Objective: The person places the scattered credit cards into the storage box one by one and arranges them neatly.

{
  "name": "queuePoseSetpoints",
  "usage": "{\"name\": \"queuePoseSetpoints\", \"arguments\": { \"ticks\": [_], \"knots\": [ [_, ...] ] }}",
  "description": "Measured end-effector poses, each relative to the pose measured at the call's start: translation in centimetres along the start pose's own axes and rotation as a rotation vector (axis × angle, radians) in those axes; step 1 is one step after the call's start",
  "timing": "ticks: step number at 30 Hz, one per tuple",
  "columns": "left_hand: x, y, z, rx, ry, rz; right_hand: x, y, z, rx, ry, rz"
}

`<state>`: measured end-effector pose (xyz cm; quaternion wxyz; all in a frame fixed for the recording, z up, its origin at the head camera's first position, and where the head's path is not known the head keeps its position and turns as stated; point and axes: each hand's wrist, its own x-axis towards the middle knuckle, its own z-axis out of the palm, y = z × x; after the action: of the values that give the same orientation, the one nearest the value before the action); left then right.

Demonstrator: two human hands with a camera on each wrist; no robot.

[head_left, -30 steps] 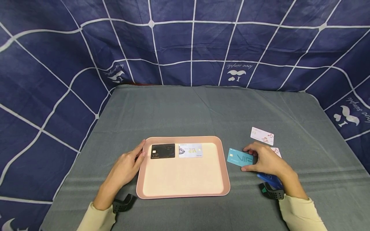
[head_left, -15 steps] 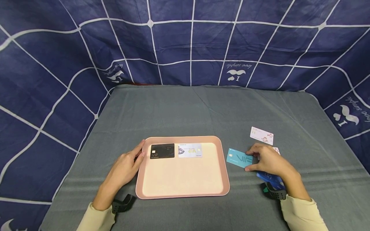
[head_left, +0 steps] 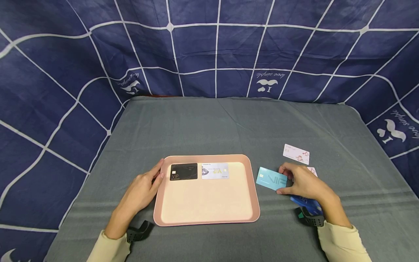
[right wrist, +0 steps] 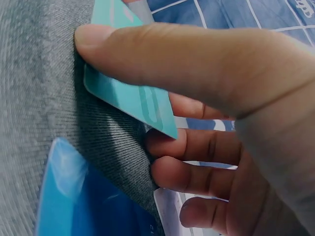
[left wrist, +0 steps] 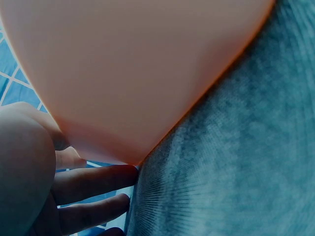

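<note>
My right hand point(head_left: 304, 182) pinches a teal VIP card point(head_left: 270, 178) by its right end, between thumb and fingers. In the right wrist view the teal card point(right wrist: 129, 96) is tilted, with its near edge up off the grey cloth and a shadow beneath. My left hand point(head_left: 140, 191) rests at the left side of a pink tray point(head_left: 255, 196), its fingers fairly straight along the rim. The left wrist view has fingertips touching the tray's outer edge point(left wrist: 147, 150). Inside the tray, along its far side, lie a black VIP card point(head_left: 184, 171) and a silver-white VIP card point(head_left: 215, 171).
A pale pink-white card point(head_left: 296, 154) lies beyond my right hand. Another pale card point(head_left: 313, 171) and a blue card point(head_left: 307, 205) lie partly hidden under that hand. Grey cloth point(head_left: 203, 123) covers the table, with blue checked fabric point(head_left: 196, 47) standing around it.
My right hand's thumb has shifted slightly right along the teal card, which now tilts and catches more light. The left hand and the tray have stayed in place.
</note>
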<state>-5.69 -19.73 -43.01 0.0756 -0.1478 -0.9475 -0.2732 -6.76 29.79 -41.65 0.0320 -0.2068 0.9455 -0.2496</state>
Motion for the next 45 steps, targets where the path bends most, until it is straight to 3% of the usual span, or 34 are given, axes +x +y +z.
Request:
{"name": "queuePoseSetpoints", "arguments": {
  "ticks": [23,45],
  "knots": [
    [-0.01,0.04,-0.09,-0.002,0.0,0.001,0.01,-0.13,0.12,-0.004,-0.04,0.009],
    [0.03,0.06,0.02,0.01,-0.001,-0.002,-0.06,0.06,0.58,-0.039,0.117,-0.117]
  ]
}}
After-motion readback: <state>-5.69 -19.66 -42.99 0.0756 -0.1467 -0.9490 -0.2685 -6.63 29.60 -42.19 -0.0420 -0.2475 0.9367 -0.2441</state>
